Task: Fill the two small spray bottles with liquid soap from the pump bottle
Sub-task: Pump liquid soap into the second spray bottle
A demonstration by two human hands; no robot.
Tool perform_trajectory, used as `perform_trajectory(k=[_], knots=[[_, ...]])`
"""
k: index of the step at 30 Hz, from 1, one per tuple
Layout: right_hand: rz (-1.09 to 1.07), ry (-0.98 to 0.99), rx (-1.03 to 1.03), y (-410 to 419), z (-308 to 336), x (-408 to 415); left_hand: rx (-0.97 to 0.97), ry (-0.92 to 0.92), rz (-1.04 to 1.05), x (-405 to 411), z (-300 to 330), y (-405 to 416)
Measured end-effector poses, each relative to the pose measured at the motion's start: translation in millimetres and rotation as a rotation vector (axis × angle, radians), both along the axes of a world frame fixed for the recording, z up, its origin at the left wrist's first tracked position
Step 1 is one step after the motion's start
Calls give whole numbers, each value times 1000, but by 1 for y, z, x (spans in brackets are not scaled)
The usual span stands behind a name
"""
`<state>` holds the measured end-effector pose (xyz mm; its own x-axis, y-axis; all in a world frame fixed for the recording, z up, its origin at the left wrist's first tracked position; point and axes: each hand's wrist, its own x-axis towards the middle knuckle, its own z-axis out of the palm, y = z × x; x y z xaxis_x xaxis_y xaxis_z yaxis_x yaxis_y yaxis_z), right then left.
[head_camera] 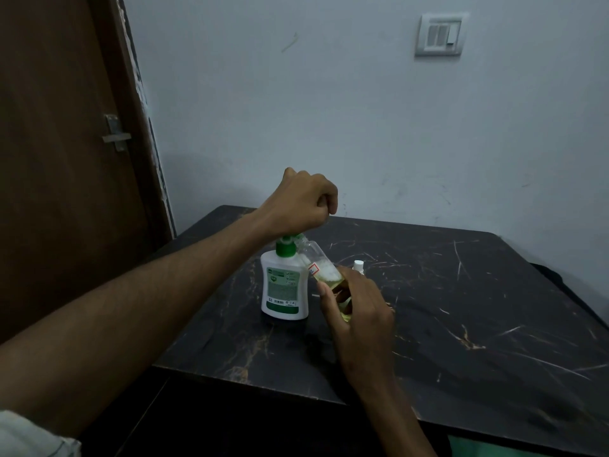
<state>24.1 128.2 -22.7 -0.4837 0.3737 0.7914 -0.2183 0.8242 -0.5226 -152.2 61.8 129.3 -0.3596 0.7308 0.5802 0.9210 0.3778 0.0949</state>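
Fingers of your left hand point(301, 201) clench over the white pump bottle's green top point(286, 247); your right hand point(357, 306) grasps the tilted clear spray bottle point(321, 265), its mouth at the spout.

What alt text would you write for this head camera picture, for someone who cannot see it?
A person's left hand presses on the top of a white pump bottle while the right hand tilts a small clear spray bottle, partly filled with yellowish liquid, up to its spout. They work over a dark marbled table by a pale wall.
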Motion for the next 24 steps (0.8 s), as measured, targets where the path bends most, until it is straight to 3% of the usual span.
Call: perform_trajectory(k=[24], knots=[[-3, -28, -12, -2, 0, 1, -14, 1, 0, 5, 2, 0]])
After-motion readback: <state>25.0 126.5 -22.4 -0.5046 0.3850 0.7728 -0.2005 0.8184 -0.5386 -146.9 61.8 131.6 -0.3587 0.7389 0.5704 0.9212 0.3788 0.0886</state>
